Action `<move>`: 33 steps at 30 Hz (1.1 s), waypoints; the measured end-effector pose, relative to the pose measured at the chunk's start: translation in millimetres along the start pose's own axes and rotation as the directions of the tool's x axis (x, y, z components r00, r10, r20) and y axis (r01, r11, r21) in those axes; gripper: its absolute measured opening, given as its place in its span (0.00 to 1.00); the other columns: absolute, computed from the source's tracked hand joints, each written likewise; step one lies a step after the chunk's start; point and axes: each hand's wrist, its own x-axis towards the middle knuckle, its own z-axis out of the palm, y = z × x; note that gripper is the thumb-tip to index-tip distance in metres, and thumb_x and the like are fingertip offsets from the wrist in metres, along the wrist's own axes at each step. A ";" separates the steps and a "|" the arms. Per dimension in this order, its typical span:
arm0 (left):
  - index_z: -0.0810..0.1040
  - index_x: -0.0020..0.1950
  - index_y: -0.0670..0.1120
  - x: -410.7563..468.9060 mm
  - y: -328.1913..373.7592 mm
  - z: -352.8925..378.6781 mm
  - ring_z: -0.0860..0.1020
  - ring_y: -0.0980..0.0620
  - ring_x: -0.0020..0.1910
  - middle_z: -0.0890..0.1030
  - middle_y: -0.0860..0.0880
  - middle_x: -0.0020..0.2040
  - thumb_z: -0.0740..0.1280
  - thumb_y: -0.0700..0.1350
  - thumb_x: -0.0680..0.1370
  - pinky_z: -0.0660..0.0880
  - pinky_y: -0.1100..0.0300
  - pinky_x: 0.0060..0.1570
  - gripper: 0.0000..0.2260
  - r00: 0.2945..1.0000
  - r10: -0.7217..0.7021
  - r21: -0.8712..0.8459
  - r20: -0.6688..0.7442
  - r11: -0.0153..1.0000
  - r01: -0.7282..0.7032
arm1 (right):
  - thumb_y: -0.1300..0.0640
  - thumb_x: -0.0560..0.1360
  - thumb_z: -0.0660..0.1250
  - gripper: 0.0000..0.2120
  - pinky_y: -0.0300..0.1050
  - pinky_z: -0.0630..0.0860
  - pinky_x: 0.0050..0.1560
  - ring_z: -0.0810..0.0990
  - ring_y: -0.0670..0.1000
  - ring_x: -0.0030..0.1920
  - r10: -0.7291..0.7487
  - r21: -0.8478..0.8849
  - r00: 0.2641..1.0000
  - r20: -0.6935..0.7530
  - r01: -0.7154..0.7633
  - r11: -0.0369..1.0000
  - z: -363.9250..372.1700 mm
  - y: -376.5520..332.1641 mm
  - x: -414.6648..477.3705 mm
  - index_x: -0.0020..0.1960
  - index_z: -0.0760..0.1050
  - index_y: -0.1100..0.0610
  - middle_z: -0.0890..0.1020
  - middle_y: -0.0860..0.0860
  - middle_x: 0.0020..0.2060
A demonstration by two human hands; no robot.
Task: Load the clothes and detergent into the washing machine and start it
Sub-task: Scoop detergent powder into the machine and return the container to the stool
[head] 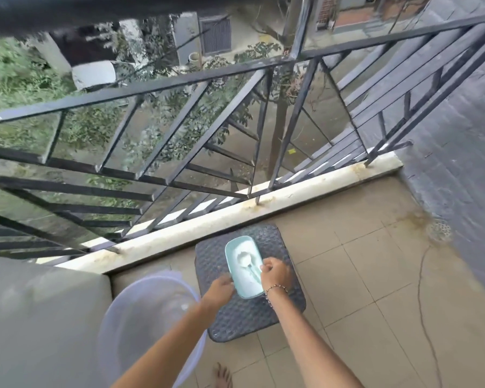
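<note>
A pale green rectangular detergent box (242, 249) holding white powder stands on a dark woven stool (247, 315). A white spoon (245, 261) lies in the powder. My right hand (275, 271) is pinched on the spoon's handle at the box's right side. My left hand (219, 288) grips the box's near left edge. The washing machine's grey top (37, 317) fills the lower left. No clothes show.
A clear plastic basin (149, 320) sits on the floor between the machine and the stool. A black metal railing (179, 130) on a white ledge (230, 217) borders the tiled balcony. A floor drain (438, 229) lies at the right. My bare foot (221, 376) shows at the bottom.
</note>
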 end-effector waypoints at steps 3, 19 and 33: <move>0.79 0.51 0.42 4.7 -7.0 8.0 0.74 0.63 0.29 0.82 0.53 0.33 0.57 0.27 0.77 0.68 0.72 0.30 0.15 0.999 0.044 0.000 0.017 0.999 -0.044 | 0.64 0.76 0.59 0.13 0.37 0.68 0.39 0.81 0.54 0.49 0.012 -0.003 1.000 0.005 -0.012 1.000 10.7 8.2 8.2 0.50 0.82 0.56 0.85 0.55 0.48; 0.53 0.77 0.42 -6.3 -18.7 19.8 0.72 0.51 0.62 0.63 0.43 0.75 0.55 0.33 0.81 0.72 0.71 0.48 0.25 0.999 0.022 -0.129 0.037 0.992 -0.017 | 0.69 0.75 0.57 0.18 0.44 0.76 0.51 0.79 0.57 0.55 0.022 0.145 0.998 0.053 -0.029 0.989 29.4 28.0 0.0 0.60 0.78 0.61 0.82 0.57 0.55; 0.71 0.67 0.42 -105.9 6.8 -82.4 0.74 0.47 0.63 0.77 0.46 0.63 0.57 0.36 0.80 0.69 0.55 0.65 0.16 0.879 0.361 0.216 -0.311 0.928 -0.304 | 0.69 0.76 0.57 0.21 0.49 0.73 0.57 0.77 0.59 0.59 -0.160 0.232 0.979 -0.128 0.186 0.955 25.8 -31.3 -80.1 0.66 0.73 0.58 0.80 0.57 0.59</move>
